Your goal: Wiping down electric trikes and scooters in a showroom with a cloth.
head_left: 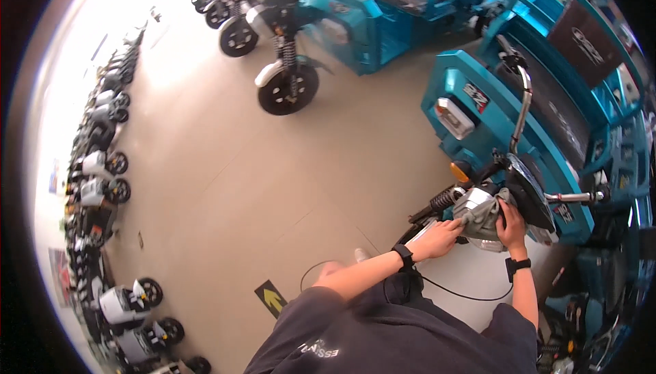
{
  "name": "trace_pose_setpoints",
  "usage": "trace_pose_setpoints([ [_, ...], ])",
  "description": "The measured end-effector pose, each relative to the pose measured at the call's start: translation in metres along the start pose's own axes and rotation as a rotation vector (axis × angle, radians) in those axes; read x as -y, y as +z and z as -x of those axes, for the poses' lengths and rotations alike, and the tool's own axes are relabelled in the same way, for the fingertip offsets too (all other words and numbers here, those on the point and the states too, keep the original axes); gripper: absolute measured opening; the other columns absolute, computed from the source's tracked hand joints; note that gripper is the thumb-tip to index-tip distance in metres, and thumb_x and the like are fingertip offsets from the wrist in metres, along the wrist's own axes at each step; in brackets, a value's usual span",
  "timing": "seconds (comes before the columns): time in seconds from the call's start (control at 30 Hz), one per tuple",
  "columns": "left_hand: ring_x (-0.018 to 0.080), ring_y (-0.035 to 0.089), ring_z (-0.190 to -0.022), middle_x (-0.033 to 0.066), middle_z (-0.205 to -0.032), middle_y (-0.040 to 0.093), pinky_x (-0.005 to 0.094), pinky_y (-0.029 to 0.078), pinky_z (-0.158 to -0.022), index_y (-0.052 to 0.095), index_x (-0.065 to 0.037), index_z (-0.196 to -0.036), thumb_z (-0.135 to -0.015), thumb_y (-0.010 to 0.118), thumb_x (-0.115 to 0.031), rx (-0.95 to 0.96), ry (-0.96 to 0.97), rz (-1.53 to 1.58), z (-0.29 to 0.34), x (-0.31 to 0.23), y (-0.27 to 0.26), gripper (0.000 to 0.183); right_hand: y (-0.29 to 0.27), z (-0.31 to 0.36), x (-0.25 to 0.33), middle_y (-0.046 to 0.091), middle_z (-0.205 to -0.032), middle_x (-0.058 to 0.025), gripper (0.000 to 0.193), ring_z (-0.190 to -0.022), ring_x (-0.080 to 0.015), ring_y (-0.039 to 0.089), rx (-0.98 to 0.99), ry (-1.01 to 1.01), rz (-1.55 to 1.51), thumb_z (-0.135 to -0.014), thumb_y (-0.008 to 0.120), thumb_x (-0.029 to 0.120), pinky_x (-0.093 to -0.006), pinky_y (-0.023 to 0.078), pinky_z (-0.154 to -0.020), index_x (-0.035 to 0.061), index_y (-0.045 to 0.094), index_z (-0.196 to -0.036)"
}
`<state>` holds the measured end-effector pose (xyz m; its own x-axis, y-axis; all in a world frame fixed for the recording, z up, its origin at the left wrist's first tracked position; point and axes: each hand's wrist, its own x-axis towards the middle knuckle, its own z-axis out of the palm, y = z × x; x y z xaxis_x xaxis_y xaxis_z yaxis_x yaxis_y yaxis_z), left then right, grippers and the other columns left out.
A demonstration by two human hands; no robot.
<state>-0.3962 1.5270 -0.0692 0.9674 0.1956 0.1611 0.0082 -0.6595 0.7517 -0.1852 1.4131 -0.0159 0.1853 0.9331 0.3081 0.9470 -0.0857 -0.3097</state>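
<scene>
Cloth (484, 221): grey, bunched, positioned over the lower and right part of the headlight (477, 199) at the front of the near trike (502, 138). The upper part of the headlight housing is exposed.

Left hand (439, 238): approaches from the left; fingers extended, fingertips touching the left end of the cloth. Whether they pinch it cannot be told.

Right hand (511, 225): placed at the right side of the cloth, fingers bent and resting on it. Firmness of grip cannot be told.

A black band (403, 256) is fitted on the left wrist and a second band (518, 268) on the right. A thin cable (468, 297) sags between the waist and the right wrist.

Adjacent parts: orange lamp (460, 171) above the headlight; chrome handlebar (523, 104) rising beyond it; coil spring (443, 201) to its left.

Surroundings: second blue trike (348, 39) ahead; row of scooters (94, 191) at far left; arrow marker (271, 299) on the pale floor (273, 176)
</scene>
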Motion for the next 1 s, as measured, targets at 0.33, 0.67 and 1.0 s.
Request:
trace_pose_setpoints([
  [0.33,0.0318,0.054,-0.085,0.0155,-0.115,0.044,0.0385,0.044,-0.075,0.047,0.002,-0.110,-0.073,0.048,-0.002,0.143,0.278,0.101,-0.005,0.038,-0.031,0.038,0.012,0.005,0.013,0.055,-0.100,-0.0194,0.047,-0.088,-0.0369,0.052,-0.037,0.248,0.163,-0.076,0.042,0.007,-0.0409,0.043,-0.079,0.0078,0.044,-0.123],
  [0.67,0.0335,0.055,-0.078,0.0141,-0.116,0.045,0.0409,0.045,-0.068,0.048,-0.001,-0.108,-0.074,0.049,-0.004,0.306,0.445,0.209,-0.055,0.115,-0.133,0.034,0.053,-0.056,0.056,0.053,-0.109,-0.0208,0.046,-0.102,-0.0363,0.047,0.004,0.617,0.314,-0.079,0.043,0.002,-0.0415,0.036,-0.090,0.0027,0.041,-0.125],
  [1.0,0.0367,0.054,-0.080,0.0169,-0.120,0.043,0.0432,0.044,-0.071,0.047,0.002,-0.106,-0.076,0.047,-0.004,0.143,0.294,0.162,-0.095,0.190,-0.250,0.031,0.104,-0.232,0.028,0.044,-0.118,-0.0225,0.057,-0.112,-0.0372,0.039,-0.130,0.450,0.636,-0.073,0.052,0.008,-0.0445,0.026,-0.101,-0.0043,0.033,-0.125],
])
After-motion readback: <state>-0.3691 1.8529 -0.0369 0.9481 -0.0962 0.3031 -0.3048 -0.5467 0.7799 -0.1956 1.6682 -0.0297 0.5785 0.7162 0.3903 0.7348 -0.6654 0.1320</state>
